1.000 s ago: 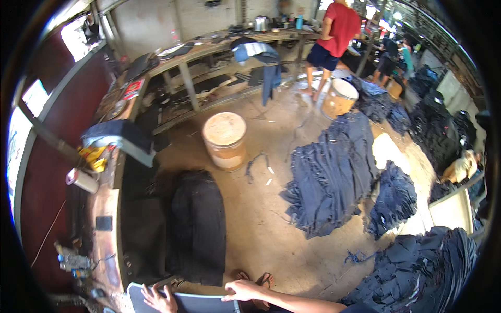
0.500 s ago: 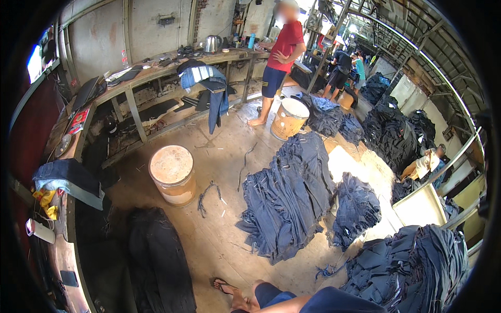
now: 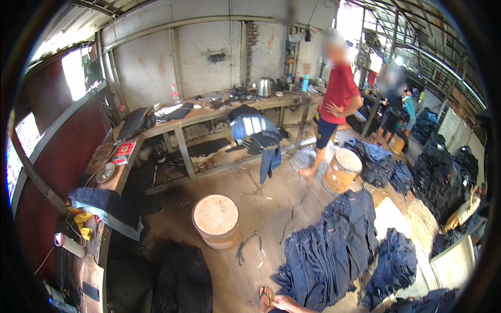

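At the lower edge, what looks like my right hand (image 3: 284, 302) shows beside my sandalled foot (image 3: 265, 296). Its forearm comes in from the right, and the fingers are too small and cut off to read. My left hand is out of the picture. Nearest to the right hand lies a large heap of dark blue denim trousers (image 3: 326, 255) on the floor. Left of the foot, a stack of black cloth (image 3: 182, 279) lies in shadow.
A round drum (image 3: 215, 214) stands mid-floor; another drum (image 3: 342, 171) is by a person in a red shirt (image 3: 342, 94). A wooden workbench (image 3: 180, 125) follows the walls, with jeans (image 3: 255, 130) hanging off it. More denim heaps (image 3: 391, 266) lie right. Other people (image 3: 391, 109) are far back.
My view has swung up and to the left, so the scene sits lower and further right. My knees have mostly left the picture. The person in red has shifted an arm.
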Motion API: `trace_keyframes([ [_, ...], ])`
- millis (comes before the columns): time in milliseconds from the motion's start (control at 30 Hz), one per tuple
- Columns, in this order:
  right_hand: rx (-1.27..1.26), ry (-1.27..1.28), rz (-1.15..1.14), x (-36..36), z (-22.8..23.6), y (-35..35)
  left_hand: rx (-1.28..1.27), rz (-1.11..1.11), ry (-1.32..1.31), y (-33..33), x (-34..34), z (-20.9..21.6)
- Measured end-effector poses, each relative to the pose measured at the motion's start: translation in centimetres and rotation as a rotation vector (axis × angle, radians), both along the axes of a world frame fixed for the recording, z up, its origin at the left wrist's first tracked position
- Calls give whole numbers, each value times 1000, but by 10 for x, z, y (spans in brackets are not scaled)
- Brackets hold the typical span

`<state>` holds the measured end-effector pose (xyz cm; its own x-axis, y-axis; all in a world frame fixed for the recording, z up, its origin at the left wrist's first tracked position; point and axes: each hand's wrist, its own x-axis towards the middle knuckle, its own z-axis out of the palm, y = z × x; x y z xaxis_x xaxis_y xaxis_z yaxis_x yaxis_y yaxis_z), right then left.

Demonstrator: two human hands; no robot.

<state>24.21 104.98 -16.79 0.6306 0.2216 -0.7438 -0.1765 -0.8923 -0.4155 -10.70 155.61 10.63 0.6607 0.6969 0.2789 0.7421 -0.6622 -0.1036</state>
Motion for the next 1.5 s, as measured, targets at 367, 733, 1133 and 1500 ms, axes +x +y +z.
trace_keyframes([
  [367,-42,-336,-99,127,-24,-131,-1310,52,155,-111,304,-152],
  [733,56,-40,26,310,-7,107,-1301,252,127,-22,315,-202],
  [1133,102,-108,131,474,12,285,-1361,512,-549,121,473,-178],
  [1500,122,39,310,524,45,432,-1405,1057,-398,30,400,-159],
])
